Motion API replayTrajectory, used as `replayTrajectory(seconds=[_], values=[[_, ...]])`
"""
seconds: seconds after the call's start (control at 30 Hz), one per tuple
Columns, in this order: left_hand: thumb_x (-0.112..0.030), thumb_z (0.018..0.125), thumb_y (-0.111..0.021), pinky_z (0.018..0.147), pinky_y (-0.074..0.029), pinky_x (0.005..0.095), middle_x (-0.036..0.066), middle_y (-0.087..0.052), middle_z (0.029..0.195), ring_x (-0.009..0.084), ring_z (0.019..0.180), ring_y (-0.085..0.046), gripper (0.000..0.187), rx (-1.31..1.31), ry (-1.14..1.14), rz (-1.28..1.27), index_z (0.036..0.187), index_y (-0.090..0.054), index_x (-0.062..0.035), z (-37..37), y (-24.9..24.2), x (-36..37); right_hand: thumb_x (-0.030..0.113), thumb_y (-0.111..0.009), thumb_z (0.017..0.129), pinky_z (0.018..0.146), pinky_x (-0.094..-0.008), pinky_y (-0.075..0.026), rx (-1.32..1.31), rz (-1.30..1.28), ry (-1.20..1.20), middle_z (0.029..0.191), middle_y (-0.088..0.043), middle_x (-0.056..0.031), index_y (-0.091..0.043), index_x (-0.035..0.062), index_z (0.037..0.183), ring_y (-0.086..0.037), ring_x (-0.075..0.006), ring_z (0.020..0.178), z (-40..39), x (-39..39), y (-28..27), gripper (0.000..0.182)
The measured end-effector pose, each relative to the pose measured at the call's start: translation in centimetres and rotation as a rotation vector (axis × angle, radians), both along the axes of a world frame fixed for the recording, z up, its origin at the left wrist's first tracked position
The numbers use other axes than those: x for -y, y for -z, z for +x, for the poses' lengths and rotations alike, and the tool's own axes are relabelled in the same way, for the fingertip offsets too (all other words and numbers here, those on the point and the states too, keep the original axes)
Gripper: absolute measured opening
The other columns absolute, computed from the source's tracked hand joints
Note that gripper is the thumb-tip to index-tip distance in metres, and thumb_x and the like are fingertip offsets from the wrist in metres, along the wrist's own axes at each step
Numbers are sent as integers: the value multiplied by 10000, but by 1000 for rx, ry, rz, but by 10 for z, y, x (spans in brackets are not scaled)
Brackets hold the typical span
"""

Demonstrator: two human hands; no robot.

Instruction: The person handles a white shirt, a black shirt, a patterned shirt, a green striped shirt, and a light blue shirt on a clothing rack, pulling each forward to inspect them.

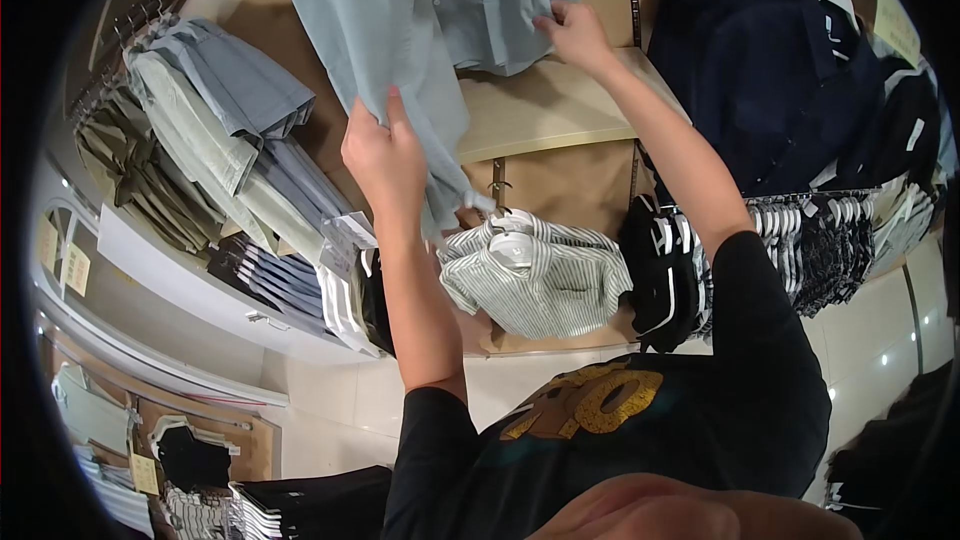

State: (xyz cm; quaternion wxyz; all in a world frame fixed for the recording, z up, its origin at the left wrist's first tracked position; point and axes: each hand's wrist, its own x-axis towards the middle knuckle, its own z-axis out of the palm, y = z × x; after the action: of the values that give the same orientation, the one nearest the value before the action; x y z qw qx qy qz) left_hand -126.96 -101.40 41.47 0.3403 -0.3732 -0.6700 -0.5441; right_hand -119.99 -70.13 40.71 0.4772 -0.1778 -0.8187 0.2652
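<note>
A light blue shirt with small buttons hangs at the top of the view, its upper part out of frame. My right hand pinches its right edge just above the hem. Beside it, a long light blue cloth piece, like a trouser leg or sleeve, drops lower. My left hand is closed on that piece, thumb up along the fabric. Below it hang striped shirts on white hangers.
A pale wooden shelf runs behind the shirt. Folded-over trousers and shorts hang at left above a white ledge. Dark navy shirts hang at right, above a row of patterned clothes. Tiled floor shows below.
</note>
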Motion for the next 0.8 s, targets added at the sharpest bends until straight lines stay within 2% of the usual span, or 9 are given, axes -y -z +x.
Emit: replayTrajectory(seconds=[0.03,0.1,0.2,0.27,0.3,0.47,0.57,0.7,0.8], values=[[-204,1032,-646,779,-533,388,190,-732,915,308,780,-679,294,3,22,14,1182,-697,43,-1,0,-3,272,-714,949,775,-465,-537,1,-5,-6,902,-715,-198,-714,15,1139,-699,-396,839,5,23,0,319],[-191,1016,-656,801,-539,411,224,-743,1004,349,835,-710,299,4,44,20,1195,-685,47,-1,-3,-15,229,-692,986,633,-395,-464,-247,195,-71,691,-614,-191,-690,-13,908,-574,-276,608,15,75,3,255],[-246,986,-693,881,-539,416,238,-743,1028,359,934,-717,402,-49,322,164,1208,-640,85,11,-9,-41,90,-623,955,696,-443,-499,-389,381,-343,909,-663,-196,-682,-28,987,-658,-372,809,24,134,4,137],[-299,964,-718,933,-530,415,252,-744,1040,365,988,-709,499,113,438,76,1223,-603,111,24,-22,-46,56,-613,934,684,-420,-501,-279,355,-384,854,-637,-206,-661,-47,971,-649,-346,755,31,151,2,119],[-278,1000,-676,921,-528,414,249,-747,1056,354,970,-712,439,108,362,28,1214,-629,102,26,-27,-45,56,-613,934,684,-420,-501,-279,352,-382,854,-637,-206,-661,-47,971,-649,-346,755,37,154,-2,119],[-240,1045,-624,887,-527,398,227,-750,1034,297,930,-701,368,71,302,-37,1190,-661,97,16,-36,-33,124,-711,970,728,-304,-537,-210,32,-535,879,-730,-98,-744,-11,1161,-654,-149,755,49,161,0,237],[-252,1064,-612,858,-523,375,179,-744,977,231,877,-658,373,89,354,33,1183,-667,98,12,-33,-29,169,-755,971,779,-286,-553,-176,25,-528,953,-760,-43,-751,46,1264,-659,-114,810,62,165,1,318],[-317,1076,-612,803,-509,330,89,-712,898,154,823,-582,423,265,573,121,1151,-682,93,-1,-23,-34,193,-785,948,794,-283,-552,-151,60,-530,949,-749,-54,-730,13,1260,-661,-115,831,70,164,5,364],[-359,1078,-609,735,-497,307,65,-706,885,127,802,-583,448,406,642,-40,1107,-699,78,8,-15,-30,352,-811,909,760,-325,-560,-146,61,-468,921,-749,-62,-701,-9,1238,-708,-173,828,73,163,7,500]])
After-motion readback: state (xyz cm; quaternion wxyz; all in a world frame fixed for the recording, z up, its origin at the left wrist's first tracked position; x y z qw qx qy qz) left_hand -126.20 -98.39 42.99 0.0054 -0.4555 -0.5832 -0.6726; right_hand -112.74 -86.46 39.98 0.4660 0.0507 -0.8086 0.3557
